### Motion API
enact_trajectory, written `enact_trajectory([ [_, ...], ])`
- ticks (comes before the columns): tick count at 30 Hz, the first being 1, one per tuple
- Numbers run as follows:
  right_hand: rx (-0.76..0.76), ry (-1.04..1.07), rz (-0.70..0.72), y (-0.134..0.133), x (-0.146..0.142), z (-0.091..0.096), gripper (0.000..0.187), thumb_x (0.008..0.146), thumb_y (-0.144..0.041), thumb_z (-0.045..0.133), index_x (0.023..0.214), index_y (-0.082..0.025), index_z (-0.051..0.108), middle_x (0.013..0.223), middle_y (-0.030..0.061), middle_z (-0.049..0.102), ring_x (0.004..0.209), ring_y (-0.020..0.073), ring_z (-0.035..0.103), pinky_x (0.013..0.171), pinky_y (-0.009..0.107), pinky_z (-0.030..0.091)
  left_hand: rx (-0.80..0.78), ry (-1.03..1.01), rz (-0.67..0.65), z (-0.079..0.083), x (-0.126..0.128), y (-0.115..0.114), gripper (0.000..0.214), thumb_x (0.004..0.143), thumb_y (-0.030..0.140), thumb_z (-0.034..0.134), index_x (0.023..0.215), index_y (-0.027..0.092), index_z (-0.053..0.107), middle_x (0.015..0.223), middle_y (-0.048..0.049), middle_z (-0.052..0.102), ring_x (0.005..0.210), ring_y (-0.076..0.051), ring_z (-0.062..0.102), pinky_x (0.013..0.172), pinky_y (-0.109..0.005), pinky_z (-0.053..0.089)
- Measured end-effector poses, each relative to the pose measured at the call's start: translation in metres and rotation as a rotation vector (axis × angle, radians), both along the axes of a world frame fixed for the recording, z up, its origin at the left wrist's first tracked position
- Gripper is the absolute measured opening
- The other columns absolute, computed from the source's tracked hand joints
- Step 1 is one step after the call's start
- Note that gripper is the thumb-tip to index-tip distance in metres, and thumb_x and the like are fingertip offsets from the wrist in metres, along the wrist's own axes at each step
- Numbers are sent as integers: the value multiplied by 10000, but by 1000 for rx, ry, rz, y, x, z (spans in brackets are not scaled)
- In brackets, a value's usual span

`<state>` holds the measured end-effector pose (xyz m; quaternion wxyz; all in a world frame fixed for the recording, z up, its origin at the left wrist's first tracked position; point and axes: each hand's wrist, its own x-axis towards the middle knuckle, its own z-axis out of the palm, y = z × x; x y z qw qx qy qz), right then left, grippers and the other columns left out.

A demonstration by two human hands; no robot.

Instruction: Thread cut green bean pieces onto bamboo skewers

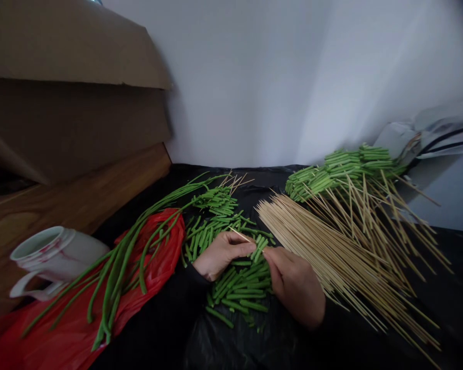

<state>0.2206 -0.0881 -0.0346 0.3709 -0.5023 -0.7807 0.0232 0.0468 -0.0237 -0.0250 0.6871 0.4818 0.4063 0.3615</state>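
My left hand (221, 254) is closed around a thin bamboo skewer (240, 235) whose tip sticks out up and to the left. My right hand (293, 285) pinches a few short cut green bean pieces (259, 247) at the skewer. Both hands rest over a heap of cut bean pieces (235, 290) on black plastic sheeting (170, 329). A pile of bare bamboo skewers (332, 252) lies just right of my right hand. Finished skewers of beans (339, 172) are stacked at the back right.
Long uncut green beans (127, 257) lie across a red plastic bag (154, 267) on the left. A white mug (50, 259) lies on its side at far left. Cardboard boxes (73, 77) and a wooden board (81, 200) stand behind it. A white wall closes the back.
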Motion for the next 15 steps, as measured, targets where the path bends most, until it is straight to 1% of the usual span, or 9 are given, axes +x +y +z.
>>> enact_trajectory([
  [3, 13, -11, -3, 1, 2, 3, 239, 910, -103, 396, 869, -166, 624, 728, 27, 620, 688, 145, 585, 663, 257, 390, 52, 29, -3, 5, -3, 2, 232, 620, 299, 830, 777, 144, 758, 707, -38, 705, 627, -113, 579, 639, -236, 429],
  [5, 47, -22, -28, 2, 6, 4, 239, 910, -104, 401, 895, -169, 631, 746, 29, 634, 697, 141, 589, 672, 252, 393, 121, 77, 19, 11, -10, 6, 241, 656, 330, 803, 809, 149, 762, 754, -54, 716, 664, -126, 592, 650, -238, 428],
  [7, 85, -25, -67, 4, 11, 5, 240, 910, -103, 405, 914, -172, 635, 785, 37, 655, 729, 140, 601, 693, 248, 398, 216, 140, 99, 17, -20, 12, 235, 694, 354, 770, 823, 157, 763, 789, -62, 723, 693, -137, 600, 676, -244, 432],
  [9, 106, -19, -91, 5, 14, 5, 243, 913, -105, 405, 918, -173, 638, 817, 44, 669, 768, 140, 612, 717, 244, 401, 317, 264, 197, 21, -31, 18, 203, 679, 329, 777, 781, 154, 762, 783, -64, 725, 708, -153, 604, 702, -255, 433],
  [10, 106, -18, -94, 6, 16, 5, 243, 916, -109, 404, 917, -173, 639, 824, 45, 672, 778, 141, 614, 726, 244, 403, 368, 338, 207, 21, -36, 21, 187, 670, 319, 779, 753, 152, 761, 783, -68, 727, 715, -165, 607, 707, -262, 433],
  [13, 92, -25, -85, 7, 17, 5, 242, 927, -127, 404, 915, -166, 642, 831, 49, 671, 788, 143, 616, 740, 247, 407, 511, 573, 145, 16, -46, 27, 130, 657, 293, 772, 700, 171, 761, 724, -56, 712, 692, -183, 596, 679, -274, 418],
  [15, 81, -26, -79, 6, 16, 4, 242, 933, -136, 402, 917, -162, 643, 834, 50, 669, 795, 144, 618, 746, 248, 410, 595, 684, 93, 12, -49, 29, 93, 665, 277, 759, 704, 193, 760, 721, -43, 701, 688, -186, 588, 662, -275, 405],
])
